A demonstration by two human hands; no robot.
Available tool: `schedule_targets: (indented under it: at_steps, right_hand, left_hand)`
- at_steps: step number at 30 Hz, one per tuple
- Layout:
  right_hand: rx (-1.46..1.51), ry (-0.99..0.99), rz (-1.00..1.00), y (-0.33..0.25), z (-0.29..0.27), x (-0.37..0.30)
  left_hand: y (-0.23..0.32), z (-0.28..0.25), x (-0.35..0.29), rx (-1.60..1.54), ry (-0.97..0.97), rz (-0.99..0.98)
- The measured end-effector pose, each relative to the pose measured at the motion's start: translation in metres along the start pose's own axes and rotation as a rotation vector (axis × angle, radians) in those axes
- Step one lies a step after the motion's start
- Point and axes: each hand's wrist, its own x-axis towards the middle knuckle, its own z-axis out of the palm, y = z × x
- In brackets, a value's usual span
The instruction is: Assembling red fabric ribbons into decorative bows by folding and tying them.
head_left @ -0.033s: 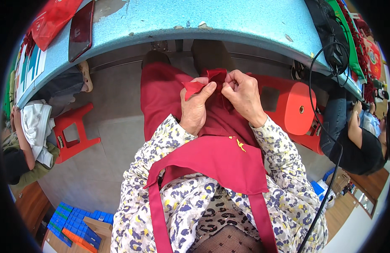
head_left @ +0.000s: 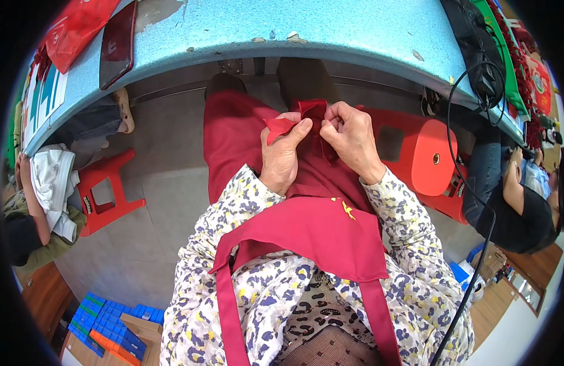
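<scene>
We see the left hand pinching the red cloth over the apron, on the near side of the table. The right hand curls at its right; we cannot tell what it grips.

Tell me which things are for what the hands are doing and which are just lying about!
In use:
- red cloth
- left hand, gripping it
- right hand, pinching beside it

Seemingly just about:
- phone
- bag
- stools
</scene>
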Motion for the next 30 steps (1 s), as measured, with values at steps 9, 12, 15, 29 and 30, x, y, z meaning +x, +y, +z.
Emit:
schedule_targets:
  at_steps: [9, 12, 15, 29, 30]
  right_hand:
    - [0.589, -0.143, 0.323, 0.017, -0.001, 0.003]
    - [0.303, -0.264, 0.161, 0.033, -0.003, 0.006]
    - [0.707, -0.222, 0.300, 0.036, -0.001, 0.008]
    - [0.322, -0.264, 0.166, 0.013, 0.003, 0.019]
    - [0.510, -0.290, 0.203, 0.015, 0.006, 0.019]
  left_hand:
    - [-0.001, -0.002, 0.002, -0.080, -0.013, -0.212]
    - [0.001, 0.000, 0.002, -0.012, -0.054, -0.210]
    - [0.005, 0.002, 0.002, -0.242, -0.215, -0.304]
    - [0.003, 0.000, 0.004, -0.153, -0.111, -0.227]
    - [0.006, 0.002, 0.003, -0.168, -0.107, -0.220]
